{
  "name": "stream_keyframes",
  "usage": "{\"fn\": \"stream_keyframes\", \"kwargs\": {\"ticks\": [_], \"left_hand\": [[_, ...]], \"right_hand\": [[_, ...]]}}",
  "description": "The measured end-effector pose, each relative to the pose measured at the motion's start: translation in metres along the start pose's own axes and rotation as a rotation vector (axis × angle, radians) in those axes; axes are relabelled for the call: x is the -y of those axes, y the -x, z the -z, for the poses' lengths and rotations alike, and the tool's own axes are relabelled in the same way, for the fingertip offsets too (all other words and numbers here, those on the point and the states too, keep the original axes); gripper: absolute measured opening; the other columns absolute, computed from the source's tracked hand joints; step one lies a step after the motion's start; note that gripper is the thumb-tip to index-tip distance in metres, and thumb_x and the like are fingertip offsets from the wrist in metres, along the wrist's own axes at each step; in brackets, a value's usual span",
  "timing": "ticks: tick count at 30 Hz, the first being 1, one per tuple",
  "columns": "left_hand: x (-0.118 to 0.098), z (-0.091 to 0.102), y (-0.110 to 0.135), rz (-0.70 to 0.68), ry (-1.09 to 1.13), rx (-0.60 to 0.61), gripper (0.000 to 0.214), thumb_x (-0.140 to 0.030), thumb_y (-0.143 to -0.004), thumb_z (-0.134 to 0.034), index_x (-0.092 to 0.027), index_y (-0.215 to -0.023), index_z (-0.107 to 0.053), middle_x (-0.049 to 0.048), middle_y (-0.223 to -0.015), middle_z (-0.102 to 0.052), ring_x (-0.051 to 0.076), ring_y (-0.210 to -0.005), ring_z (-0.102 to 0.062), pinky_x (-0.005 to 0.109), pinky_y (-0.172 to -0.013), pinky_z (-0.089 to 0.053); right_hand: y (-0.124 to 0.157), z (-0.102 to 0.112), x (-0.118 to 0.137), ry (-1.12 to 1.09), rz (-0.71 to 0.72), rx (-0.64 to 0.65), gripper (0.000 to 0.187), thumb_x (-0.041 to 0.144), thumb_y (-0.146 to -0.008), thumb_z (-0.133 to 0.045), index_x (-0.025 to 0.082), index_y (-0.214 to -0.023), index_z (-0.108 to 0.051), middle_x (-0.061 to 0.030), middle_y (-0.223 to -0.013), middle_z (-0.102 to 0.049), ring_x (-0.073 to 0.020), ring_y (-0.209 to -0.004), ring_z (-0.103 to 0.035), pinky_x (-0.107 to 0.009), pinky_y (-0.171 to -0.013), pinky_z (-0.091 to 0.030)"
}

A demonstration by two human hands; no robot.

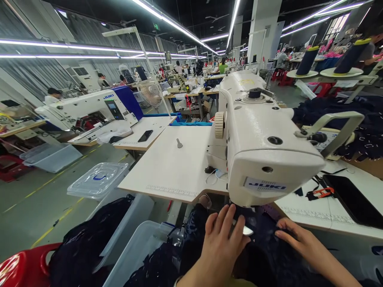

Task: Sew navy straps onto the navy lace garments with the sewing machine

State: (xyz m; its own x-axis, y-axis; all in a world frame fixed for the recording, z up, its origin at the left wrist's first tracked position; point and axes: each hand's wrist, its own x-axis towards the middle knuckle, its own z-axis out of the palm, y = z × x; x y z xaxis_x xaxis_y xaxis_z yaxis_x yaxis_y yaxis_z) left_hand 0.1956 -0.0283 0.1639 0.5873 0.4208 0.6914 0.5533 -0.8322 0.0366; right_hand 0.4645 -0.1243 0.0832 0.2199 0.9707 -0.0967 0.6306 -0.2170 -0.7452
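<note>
A white JUKI sewing machine [272, 175] stands directly in front of me, its head over dark navy fabric [263, 235]. My left hand [221, 239] lies at the fabric's left side, just below the machine head. Its fingers are stretched out and somewhat apart, with the tips close under the head. A small shiny white piece [247, 230] shows beside its thumb. To the right, my right hand [299, 239] pinches the fabric's edge between thumb and fingers. The needle area is hidden behind the machine head.
Left of the machine, a small grey metal piece [179, 143] lies on the white tabletop [161, 167]. A black phone [356, 199] and an orange-and-black snipper [320, 194] lie at right. Clear plastic bins [140, 243] with dark fabric and a red stool [26, 267] stand at lower left.
</note>
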Motion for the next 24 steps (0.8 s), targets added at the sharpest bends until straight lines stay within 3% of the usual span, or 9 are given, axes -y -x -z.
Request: {"fn": "stream_keyframes", "kwargs": {"ticks": [2,5,7,10,12,14,16,19,24], "left_hand": [[0.010,0.005,0.001,0.049,0.078,-0.079,0.019,-0.021,-0.098,-0.047,-0.023,-0.090,-0.064,0.0031,-0.098,-0.071,0.017,-0.100,-0.065,0.033,-0.089,-0.037],[0.038,0.014,0.005,0.140,0.055,-0.194,0.025,-0.003,-0.090,-0.041,-0.021,-0.083,-0.057,-0.0003,-0.081,-0.066,0.013,-0.080,-0.065,0.031,-0.080,-0.039],[0.060,0.018,0.008,0.205,-0.028,-0.225,0.023,-0.001,-0.087,-0.043,-0.020,-0.088,-0.057,0.0019,-0.084,-0.065,0.015,-0.082,-0.063,0.033,-0.081,-0.037],[0.084,0.021,0.011,0.276,-0.133,-0.233,0.021,-0.002,-0.086,-0.045,-0.018,-0.091,-0.058,0.0052,-0.088,-0.065,0.020,-0.088,-0.061,0.038,-0.086,-0.035],[0.087,0.020,0.012,0.269,-0.178,-0.185,0.025,-0.002,-0.087,-0.044,-0.017,-0.098,-0.060,0.0092,-0.098,-0.066,0.022,-0.097,-0.060,0.039,-0.090,-0.036],[0.078,0.019,0.010,0.124,-0.182,-0.086,0.034,-0.002,-0.089,-0.039,-0.013,-0.114,-0.059,0.0137,-0.116,-0.064,0.023,-0.113,-0.056,0.039,-0.097,-0.037],[0.062,0.016,0.007,-0.160,-0.149,0.050,0.040,-0.005,-0.094,-0.037,-0.014,-0.129,-0.055,0.0118,-0.136,-0.055,0.022,-0.129,-0.046,0.037,-0.105,-0.034],[0.036,0.013,0.001,-0.468,-0.113,0.235,0.042,-0.013,-0.099,-0.039,-0.021,-0.139,-0.048,0.0021,-0.152,-0.039,0.018,-0.138,-0.035,0.034,-0.112,-0.027],[0.016,0.011,-0.003,-0.385,-0.089,0.352,0.046,-0.018,-0.101,-0.030,-0.018,-0.146,-0.039,0.0019,-0.157,-0.029,0.021,-0.140,-0.030,0.038,-0.104,-0.031]], "right_hand": [[0.010,0.018,0.021,-0.033,-0.004,0.042,0.030,0.053,-0.091,-0.051,0.025,-0.086,-0.059,0.0009,-0.074,-0.064,-0.0187,-0.071,-0.064,-0.024,-0.065,-0.053],[0.018,0.032,0.062,-0.051,0.129,0.040,0.025,0.046,-0.097,-0.045,0.027,-0.100,-0.061,-0.0004,-0.091,-0.068,-0.0184,-0.088,-0.066,-0.022,-0.072,-0.052],[0.013,0.028,0.091,0.019,0.294,-0.052,0.021,0.039,-0.099,-0.043,0.027,-0.105,-0.060,-0.0015,-0.096,-0.069,-0.0181,-0.091,-0.067,-0.023,-0.075,-0.052],[-0.005,0.008,0.127,0.235,0.590,-0.324,0.019,0.031,-0.099,-0.046,0.022,-0.088,-0.060,-0.0021,-0.077,-0.066,-0.0189,-0.074,-0.065,-0.031,-0.075,-0.049],[-0.017,-0.006,0.143,0.428,0.696,-0.485,0.024,0.022,-0.099,-0.044,0.019,-0.080,-0.058,-0.0023,-0.068,-0.064,-0.0194,-0.065,-0.061,-0.035,-0.074,-0.046],[-0.024,-0.014,0.150,0.606,0.721,-0.564,0.027,0.016,-0.099,-0.043,0.017,-0.077,-0.059,-0.0040,-0.067,-0.065,-0.0213,-0.064,-0.061,-0.040,-0.077,-0.044],[-0.026,-0.016,0.149,0.680,0.702,-0.575,0.027,0.015,-0.098,-0.043,0.017,-0.077,-0.060,-0.0051,-0.067,-0.066,-0.0235,-0.067,-0.063,-0.043,-0.082,-0.042],[-0.025,-0.016,0.140,0.485,0.572,-0.480,0.024,0.024,-0.098,-0.045,0.019,-0.080,-0.058,-0.0043,-0.071,-0.067,-0.0237,-0.071,-0.064,-0.043,-0.082,-0.044],[-0.025,-0.019,0.119,-0.198,0.119,-0.195,0.025,0.044,-0.097,-0.041,0.023,-0.089,-0.052,-0.0018,-0.078,-0.063,-0.0197,-0.077,-0.062,-0.031,-0.068,-0.049]]}}
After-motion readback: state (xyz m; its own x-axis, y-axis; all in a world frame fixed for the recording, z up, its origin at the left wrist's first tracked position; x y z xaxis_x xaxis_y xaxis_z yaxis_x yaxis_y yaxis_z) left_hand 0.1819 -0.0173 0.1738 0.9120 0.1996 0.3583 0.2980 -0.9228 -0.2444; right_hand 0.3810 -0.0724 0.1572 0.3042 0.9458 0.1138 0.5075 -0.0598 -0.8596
